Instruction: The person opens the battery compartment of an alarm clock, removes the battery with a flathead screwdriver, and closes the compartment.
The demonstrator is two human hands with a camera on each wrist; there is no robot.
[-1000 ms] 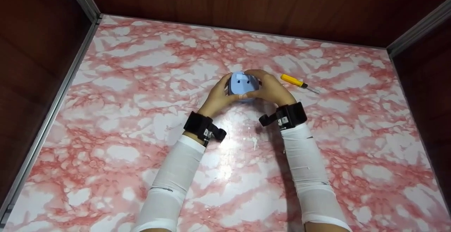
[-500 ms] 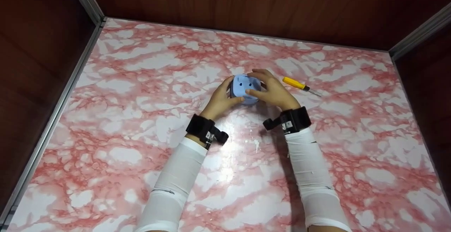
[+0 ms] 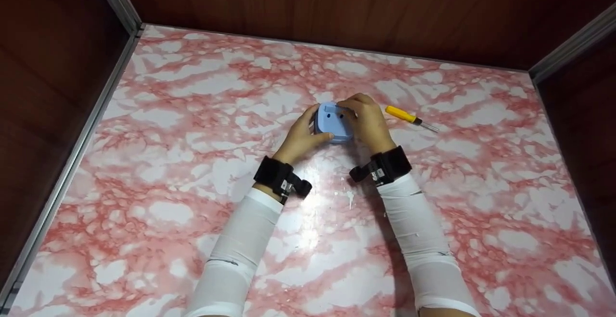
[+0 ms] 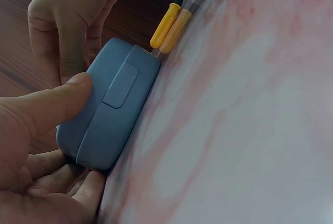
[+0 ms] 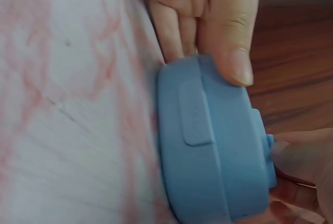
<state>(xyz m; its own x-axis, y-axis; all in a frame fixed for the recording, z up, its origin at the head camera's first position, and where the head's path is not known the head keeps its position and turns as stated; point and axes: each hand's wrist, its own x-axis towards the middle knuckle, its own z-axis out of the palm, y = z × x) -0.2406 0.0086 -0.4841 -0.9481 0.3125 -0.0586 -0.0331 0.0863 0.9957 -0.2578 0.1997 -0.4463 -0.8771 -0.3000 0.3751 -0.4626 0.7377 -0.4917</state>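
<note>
Both arms (image 3: 240,240) reach forward, left fingers (image 4: 90,192) gripping, right fingers (image 5: 304,159) pinching.

A tabletop (image 3: 168,163) marbled in red, pink and white reflected light near its middle. Directly on it sat a rounded blue case (image 3: 333,126); to the case's right, apart from it, lay a yellow-handled screwdriver (image 3: 408,116), metal shaft pointing right.

We see a rounded blue case (image 3: 333,127) sitting flat on the table (image 3: 168,211), centred between left and right, its seam closed, an embossed tab on its near side and dark holes on top. We see the left hand (image 3: 302,136) grip its left side; the right hand (image 3: 369,122) pinches a raised part on top.
</note>
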